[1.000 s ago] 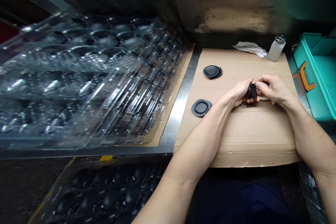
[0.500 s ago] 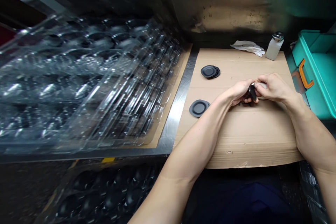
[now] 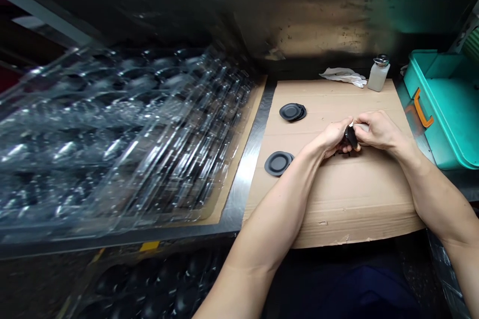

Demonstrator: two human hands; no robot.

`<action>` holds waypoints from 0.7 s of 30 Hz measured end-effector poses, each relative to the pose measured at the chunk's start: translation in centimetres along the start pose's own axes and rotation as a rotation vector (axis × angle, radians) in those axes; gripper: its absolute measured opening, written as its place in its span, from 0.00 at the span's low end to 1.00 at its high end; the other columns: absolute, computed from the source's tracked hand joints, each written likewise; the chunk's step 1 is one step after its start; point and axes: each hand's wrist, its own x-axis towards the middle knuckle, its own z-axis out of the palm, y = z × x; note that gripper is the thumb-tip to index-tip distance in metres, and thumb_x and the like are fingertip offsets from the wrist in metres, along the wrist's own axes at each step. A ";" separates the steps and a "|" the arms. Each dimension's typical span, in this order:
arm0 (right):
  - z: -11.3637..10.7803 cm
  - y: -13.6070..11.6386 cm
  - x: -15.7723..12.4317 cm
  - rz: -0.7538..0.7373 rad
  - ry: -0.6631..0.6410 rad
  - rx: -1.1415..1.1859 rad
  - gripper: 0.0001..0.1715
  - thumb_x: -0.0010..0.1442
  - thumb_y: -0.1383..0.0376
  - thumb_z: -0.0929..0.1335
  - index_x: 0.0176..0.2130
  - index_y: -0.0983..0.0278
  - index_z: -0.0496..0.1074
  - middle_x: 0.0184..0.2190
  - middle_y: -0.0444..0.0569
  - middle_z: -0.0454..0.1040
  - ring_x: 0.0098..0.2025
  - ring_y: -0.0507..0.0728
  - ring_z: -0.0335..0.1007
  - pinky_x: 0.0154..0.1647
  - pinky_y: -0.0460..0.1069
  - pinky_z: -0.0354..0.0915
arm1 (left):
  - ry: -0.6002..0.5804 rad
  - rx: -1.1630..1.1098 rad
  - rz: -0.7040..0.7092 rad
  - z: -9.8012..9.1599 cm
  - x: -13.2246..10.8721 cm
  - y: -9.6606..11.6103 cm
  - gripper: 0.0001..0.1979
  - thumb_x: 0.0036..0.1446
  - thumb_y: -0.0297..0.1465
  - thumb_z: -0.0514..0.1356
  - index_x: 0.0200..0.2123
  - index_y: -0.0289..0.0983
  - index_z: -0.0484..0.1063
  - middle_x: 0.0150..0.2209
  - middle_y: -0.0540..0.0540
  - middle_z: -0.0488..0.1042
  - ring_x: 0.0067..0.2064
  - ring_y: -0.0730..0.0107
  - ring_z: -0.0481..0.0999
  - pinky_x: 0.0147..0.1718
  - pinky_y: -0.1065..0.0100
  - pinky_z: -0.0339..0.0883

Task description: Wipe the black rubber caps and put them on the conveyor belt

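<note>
My left hand (image 3: 335, 138) is closed around a small black rounded part (image 3: 351, 136), tilted on edge over the cardboard sheet (image 3: 355, 194). Against the part, my right hand (image 3: 377, 130) pinches a small whitish piece (image 3: 361, 127), mostly hidden by the fingers; whether it is cloth or something else I cannot tell. A few small dark bits (image 3: 342, 153) show just below my left fingers. Left of the hands lie two small groups of overlapping flat black parts with rounded corners, a far group (image 3: 290, 111) and a near group (image 3: 278, 163).
A white glove or cloth (image 3: 342, 76) and a pale bottle with a metal top (image 3: 379, 74) stand at the back. A teal bin with an orange handle (image 3: 422, 108) is on the right. Stacked clear plastic trays (image 3: 149, 129) fill the left; black moulded shapes (image 3: 149, 279) lie below.
The view has tilted up and shifted slightly right, so everything sits lower and further left. Both hands keep their holds; the black part has turned slightly, showing more of its face.
</note>
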 end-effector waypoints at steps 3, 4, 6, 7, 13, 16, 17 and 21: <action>0.3 0.0 0.2 -0.043 0.022 -0.044 0.12 0.61 0.64 0.63 0.31 0.63 0.76 0.28 0.49 0.79 0.28 0.55 0.67 0.35 0.49 0.57 | -0.009 -0.008 0.015 0.0 0.1 -0.1 0.28 0.76 0.41 0.44 0.29 0.33 0.72 0.20 0.39 0.77 0.15 0.75 0.66 0.16 0.74 0.57; 0.4 -0.1 0.3 -0.040 0.013 -0.059 0.13 0.61 0.65 0.63 0.32 0.63 0.76 0.29 0.50 0.79 0.29 0.55 0.67 0.35 0.49 0.58 | -0.004 -0.005 0.019 0.0 0.1 -0.1 0.28 0.76 0.41 0.44 0.29 0.33 0.72 0.20 0.39 0.77 0.15 0.75 0.66 0.16 0.74 0.57; 0.3 -0.5 0.3 -0.003 -0.026 -0.097 0.13 0.61 0.65 0.63 0.34 0.63 0.78 0.30 0.51 0.80 0.30 0.56 0.69 0.36 0.50 0.58 | 0.006 0.004 0.023 0.0 0.3 -0.3 0.29 0.76 0.43 0.45 0.29 0.33 0.73 0.20 0.39 0.76 0.15 0.75 0.67 0.15 0.74 0.56; 0.3 -0.8 0.3 0.035 -0.049 -0.125 0.13 0.61 0.65 0.64 0.35 0.63 0.79 0.30 0.51 0.81 0.30 0.57 0.70 0.36 0.50 0.58 | 0.012 0.008 0.024 0.1 0.3 -0.4 0.29 0.76 0.44 0.46 0.29 0.33 0.73 0.20 0.39 0.76 0.15 0.75 0.67 0.15 0.74 0.57; -0.6 -1.6 -0.2 0.224 -0.092 -0.216 0.15 0.61 0.61 0.66 0.37 0.61 0.83 0.28 0.51 0.82 0.31 0.59 0.73 0.34 0.51 0.56 | 0.011 -0.136 -0.064 -0.8 0.4 -0.1 0.30 0.75 0.45 0.47 0.32 0.30 0.75 0.22 0.37 0.78 0.17 0.73 0.70 0.16 0.74 0.63; -1.3 -0.7 -0.3 0.278 0.011 -0.224 0.16 0.61 0.61 0.66 0.38 0.61 0.83 0.34 0.51 0.83 0.36 0.61 0.75 0.36 0.51 0.59 | -0.037 -0.412 -0.195 -1.8 0.3 0.7 0.32 0.76 0.43 0.40 0.36 0.27 0.76 0.23 0.37 0.76 0.18 0.73 0.70 0.14 0.77 0.61; -1.5 -0.2 -0.3 0.307 0.049 -0.245 0.16 0.61 0.61 0.66 0.39 0.60 0.84 0.35 0.52 0.84 0.37 0.62 0.76 0.37 0.52 0.60 | -0.055 -0.497 -0.227 -2.1 0.2 0.9 0.33 0.76 0.43 0.39 0.38 0.26 0.76 0.23 0.37 0.75 0.18 0.74 0.70 0.13 0.78 0.60; -1.9 2.1 -0.3 0.455 0.091 -0.342 0.14 0.58 0.63 0.67 0.38 0.60 0.84 0.35 0.54 0.83 0.39 0.65 0.75 0.38 0.54 0.62 | -0.104 -0.638 -0.256 -2.7 0.1 1.1 0.32 0.75 0.42 0.41 0.46 0.24 0.76 0.24 0.38 0.75 0.19 0.73 0.70 0.14 0.78 0.61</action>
